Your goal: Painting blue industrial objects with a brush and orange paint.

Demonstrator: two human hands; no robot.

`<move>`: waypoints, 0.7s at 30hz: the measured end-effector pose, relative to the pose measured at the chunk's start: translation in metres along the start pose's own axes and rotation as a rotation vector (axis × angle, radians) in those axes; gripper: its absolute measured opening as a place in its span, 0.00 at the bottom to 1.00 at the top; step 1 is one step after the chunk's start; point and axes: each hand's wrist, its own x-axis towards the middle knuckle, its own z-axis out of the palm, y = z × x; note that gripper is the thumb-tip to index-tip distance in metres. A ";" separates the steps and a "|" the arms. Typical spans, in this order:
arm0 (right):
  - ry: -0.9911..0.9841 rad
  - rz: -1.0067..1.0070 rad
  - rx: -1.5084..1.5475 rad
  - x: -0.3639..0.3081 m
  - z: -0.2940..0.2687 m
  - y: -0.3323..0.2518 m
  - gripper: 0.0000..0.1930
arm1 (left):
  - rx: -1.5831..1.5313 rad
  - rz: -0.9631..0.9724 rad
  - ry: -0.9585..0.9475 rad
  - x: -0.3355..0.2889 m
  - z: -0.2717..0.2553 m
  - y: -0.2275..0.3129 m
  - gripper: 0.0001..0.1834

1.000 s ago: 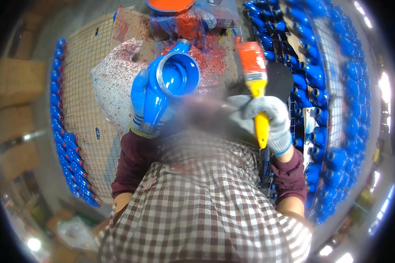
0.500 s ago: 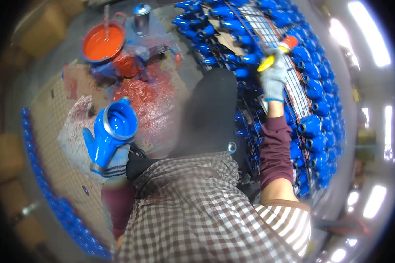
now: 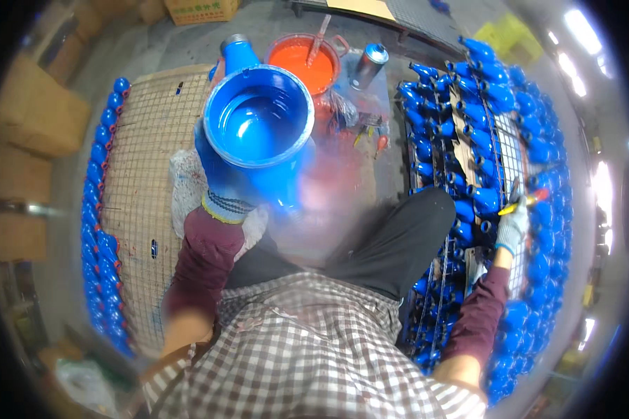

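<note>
My left hand (image 3: 215, 171), in a paint-stained glove, grips a glossy blue hollow housing (image 3: 297, 91) from its left side. The housing's wide round mouth faces up toward me, and a narrower neck points away. Most of my left fingers are hidden behind it. On the right, my right hand (image 3: 513, 229), in a grey glove, is closed around a yellow-handled paintbrush (image 3: 511, 208) with a red end. That hand is over the wire rack (image 3: 510, 150), between rows of blue housings (image 3: 479, 150).
Beyond the held housing stand a bucket of orange-red paint (image 3: 302, 50) with a stick in it and a metal can (image 3: 370, 64). Blue parts (image 3: 94, 209) line the left edge of a mesh-covered board (image 3: 147, 140). Cardboard boxes (image 3: 42, 105) are stacked at the far left.
My left hand has lifted the blue housing closer, so it looks much larger. The view has swung left, shifting the bucket and rack rightward. My right hand still holds the paintbrush by the rack.
</note>
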 end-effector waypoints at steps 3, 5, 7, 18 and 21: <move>0.068 -0.051 0.190 -0.001 -0.011 -0.015 0.10 | -0.007 -0.054 -0.016 0.016 0.000 0.000 0.40; 0.174 -0.134 0.787 -0.014 -0.029 -0.062 0.08 | -0.017 -0.113 -0.011 0.022 -0.002 -0.001 0.42; 0.106 -0.158 0.904 -0.027 -0.082 -0.147 0.12 | -0.026 -0.174 0.000 0.025 -0.007 -0.005 0.45; -0.525 0.285 1.681 -0.022 0.014 -0.406 0.14 | 0.106 0.039 0.356 0.016 -0.089 -0.001 0.43; -0.611 0.365 1.689 -0.020 0.037 -0.442 0.14 | 0.109 0.085 0.345 0.011 -0.089 0.005 0.42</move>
